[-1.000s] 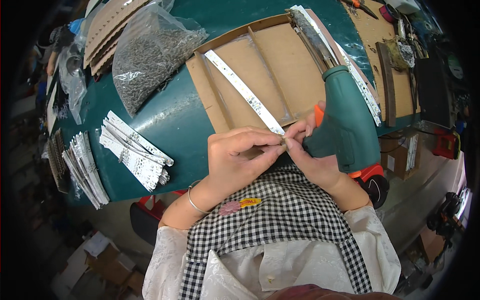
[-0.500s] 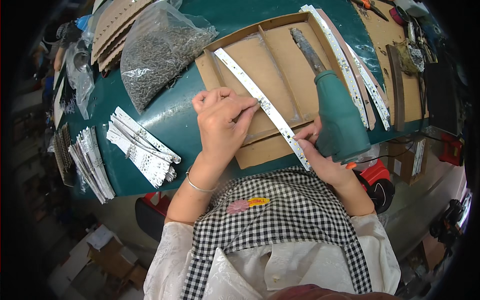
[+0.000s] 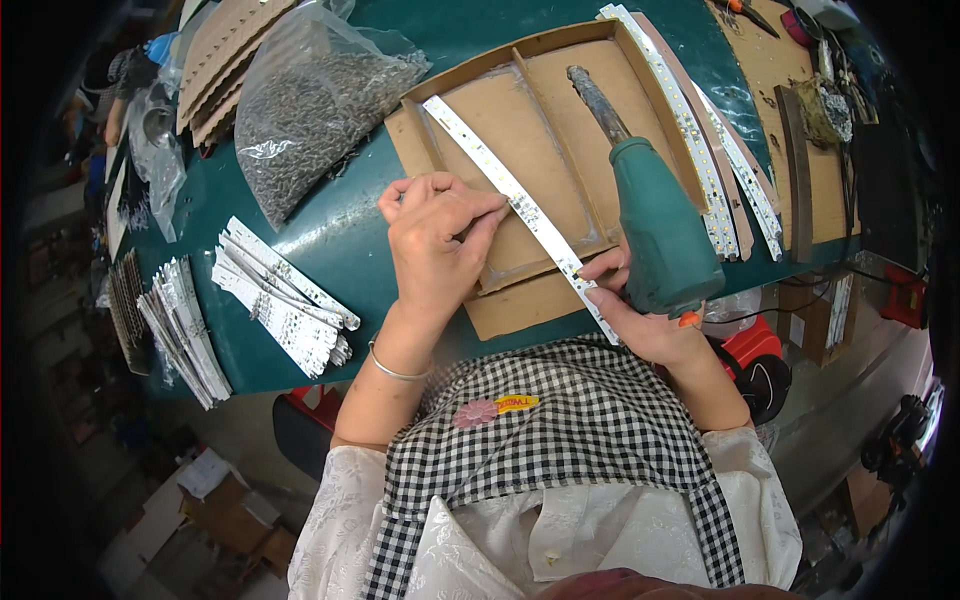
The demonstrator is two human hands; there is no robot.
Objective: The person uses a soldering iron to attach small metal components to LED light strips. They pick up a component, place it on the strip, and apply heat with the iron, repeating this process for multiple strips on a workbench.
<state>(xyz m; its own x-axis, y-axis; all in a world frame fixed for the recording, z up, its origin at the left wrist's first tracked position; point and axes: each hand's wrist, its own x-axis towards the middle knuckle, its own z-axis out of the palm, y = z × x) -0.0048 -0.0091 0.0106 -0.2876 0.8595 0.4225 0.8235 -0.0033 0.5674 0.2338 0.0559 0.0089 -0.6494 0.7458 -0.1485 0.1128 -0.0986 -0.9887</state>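
A narrow white LED circuit strip [image 3: 478, 152] lies slantwise over a shallow cardboard tray [image 3: 556, 37]. My left hand [image 3: 432, 235] has thumb and forefinger pinched together at the strip's left edge, near its middle; what they hold, if anything, is too small to make out. The lower end of the strip is pinched between thumb and finger of my right hand [image 3: 650, 325]. Over that hand lies a tool with a thick green handle [image 3: 660, 230] and a dark, crusted metal shaft [image 3: 598, 103] pointing away. Whether hidden fingers grip the handle I cannot tell.
Left on the green table [image 3: 330, 205] are bundled LED strips [image 3: 285, 300], more strips [image 3: 185, 330] and a clear bag of small screws [image 3: 320, 110]. Cardboard pieces [image 3: 225, 60] stand behind. More strips [image 3: 690, 120] lean along the tray's right side. A black cable [image 3: 770, 312] trails right.
The green-handled tool has shifted left, its shaft over the tray. Both hands and the strip have slid slightly left; the strip stays pinched in my right hand.
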